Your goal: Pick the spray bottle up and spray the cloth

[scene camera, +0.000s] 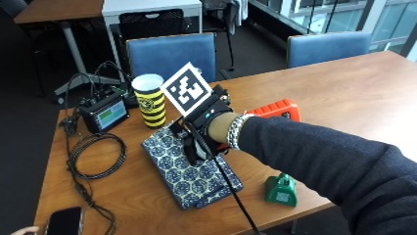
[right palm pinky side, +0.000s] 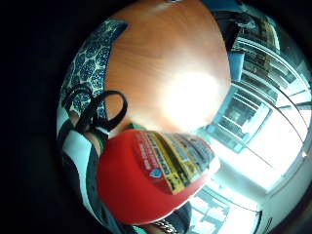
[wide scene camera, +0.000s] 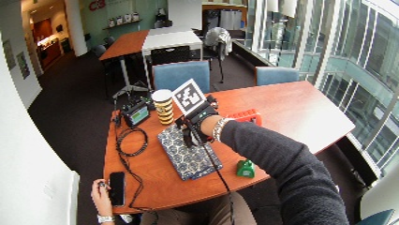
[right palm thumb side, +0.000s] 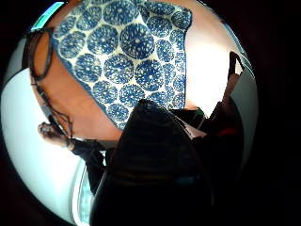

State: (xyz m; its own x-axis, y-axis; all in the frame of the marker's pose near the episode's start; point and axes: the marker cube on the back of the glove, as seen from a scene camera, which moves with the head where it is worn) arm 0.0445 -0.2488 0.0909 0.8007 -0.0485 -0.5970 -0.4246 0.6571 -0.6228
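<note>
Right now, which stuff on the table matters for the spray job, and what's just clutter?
Job:
cloth
dark bottle at the right hand, likely the sprayer

Lying about:
red box
striped cup
green item
screen unit
cables
phone

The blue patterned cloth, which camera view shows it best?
The outside view: the blue patterned cloth lies nearly whole on the table, the right hand above one end. The wide outside view shows it smaller, the thumb side palm view one part up close, the little finger side palm view only an edge.
</note>
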